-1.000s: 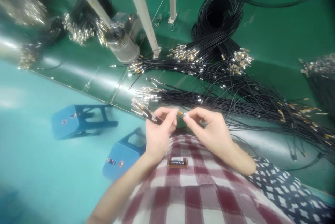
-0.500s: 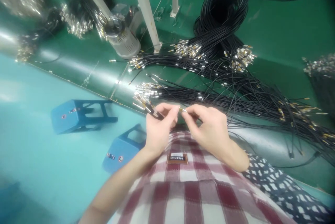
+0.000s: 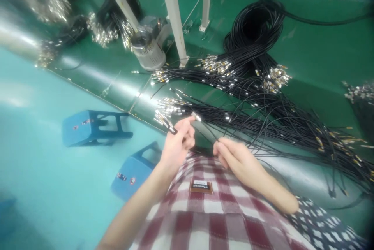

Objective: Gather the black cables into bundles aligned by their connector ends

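My left hand is closed around a small bundle of black cables whose silvery connector ends stick out past the knuckles toward the left. At the fingertips of that hand sits one more connector, white and metallic. A thin black cable runs from it down to the right. My right hand is closed, pinching this cable between thumb and fingers. Just beyond both hands lies a long bundle of black cables, with its connector ends to the left.
A second cable bundle and a coil of black cable lie farther back on the green tabletop. White metal posts rise near a grey-white device. Two blue stools stand on the floor to the left.
My right hand has moved away from the left fingertips, down and right, and now grips the cable farther along. The left hand still holds its bundle. The view has shifted slightly.
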Demonstrator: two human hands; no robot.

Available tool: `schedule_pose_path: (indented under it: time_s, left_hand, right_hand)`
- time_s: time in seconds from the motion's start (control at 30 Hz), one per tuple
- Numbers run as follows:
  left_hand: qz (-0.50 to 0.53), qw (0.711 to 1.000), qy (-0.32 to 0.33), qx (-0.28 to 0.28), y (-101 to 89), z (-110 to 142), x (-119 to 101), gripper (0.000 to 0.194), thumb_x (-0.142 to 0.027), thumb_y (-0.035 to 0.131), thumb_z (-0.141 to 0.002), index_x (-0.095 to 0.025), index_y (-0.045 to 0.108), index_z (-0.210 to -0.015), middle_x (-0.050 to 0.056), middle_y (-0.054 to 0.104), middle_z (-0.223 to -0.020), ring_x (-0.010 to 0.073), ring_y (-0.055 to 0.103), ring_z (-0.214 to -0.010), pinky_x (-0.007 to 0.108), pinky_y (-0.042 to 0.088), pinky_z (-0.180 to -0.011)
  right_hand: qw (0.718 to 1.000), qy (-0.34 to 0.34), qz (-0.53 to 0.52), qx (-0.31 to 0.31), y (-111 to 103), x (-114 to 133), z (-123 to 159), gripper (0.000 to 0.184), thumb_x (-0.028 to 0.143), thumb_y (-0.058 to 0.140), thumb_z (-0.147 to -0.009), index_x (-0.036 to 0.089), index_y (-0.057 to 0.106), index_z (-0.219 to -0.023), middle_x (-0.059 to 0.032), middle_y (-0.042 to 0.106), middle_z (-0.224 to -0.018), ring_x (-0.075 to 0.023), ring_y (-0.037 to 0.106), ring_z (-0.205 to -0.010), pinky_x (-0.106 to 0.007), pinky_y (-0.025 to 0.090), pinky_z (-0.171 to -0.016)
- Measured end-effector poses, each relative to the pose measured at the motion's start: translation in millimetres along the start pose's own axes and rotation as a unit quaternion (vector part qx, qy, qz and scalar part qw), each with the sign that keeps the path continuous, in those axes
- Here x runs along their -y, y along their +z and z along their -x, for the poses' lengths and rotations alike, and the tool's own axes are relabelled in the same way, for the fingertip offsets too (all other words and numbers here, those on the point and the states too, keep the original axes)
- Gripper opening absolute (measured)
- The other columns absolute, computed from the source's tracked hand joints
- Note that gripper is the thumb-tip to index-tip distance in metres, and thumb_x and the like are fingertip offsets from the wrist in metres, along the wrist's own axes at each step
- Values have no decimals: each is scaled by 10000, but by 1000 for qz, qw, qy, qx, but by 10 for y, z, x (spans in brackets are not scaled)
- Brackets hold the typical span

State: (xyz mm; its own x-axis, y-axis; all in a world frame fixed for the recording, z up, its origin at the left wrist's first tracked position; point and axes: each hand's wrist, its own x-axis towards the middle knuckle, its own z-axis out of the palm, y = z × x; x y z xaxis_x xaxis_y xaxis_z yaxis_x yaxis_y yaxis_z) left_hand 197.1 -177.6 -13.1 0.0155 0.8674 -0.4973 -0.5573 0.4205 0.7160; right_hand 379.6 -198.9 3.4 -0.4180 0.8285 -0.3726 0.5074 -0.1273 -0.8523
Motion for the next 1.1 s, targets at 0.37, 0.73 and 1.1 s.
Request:
schedule_pose_path:
  time_s: [0.37, 0.73, 1.1]
  left_hand:
    - [41, 997, -24, -67, -503, 87, 126, 418, -454, 662, -804, -117, 611, -560, 69, 642, -863, 100, 523, -659, 244, 460, -617]
    - [154, 984, -49, -72, -627, 60, 223, 219, -297, 526, -917, -136, 626, -807, -101, 187, -413, 48, 147, -374, 192, 203, -408]
    - [77, 993, -24, -85, -404, -353, 37, 298, -315, 698, -780, -129, 607, -995, 19, 611, -717, -7, 252, -357, 195, 179, -405]
  right_hand:
    - [982, -7, 180, 52, 101, -303, -821, 295, 367, 467, -941, 220, 685, -807, -3, 698, -826, -144, 620, -730, -239, 412, -652]
    - [962, 24, 258, -85, 238, -733, -1500, 162, 324, 550, -892, 217, 657, -834, -17, 690, -863, -153, 636, -733, -255, 449, -670]
    - [997, -43, 61, -10, 18, -660, -613, 196, 374, 485, -936, 203, 565, -881, -17, 662, -745, -127, 581, -585, -251, 456, -580]
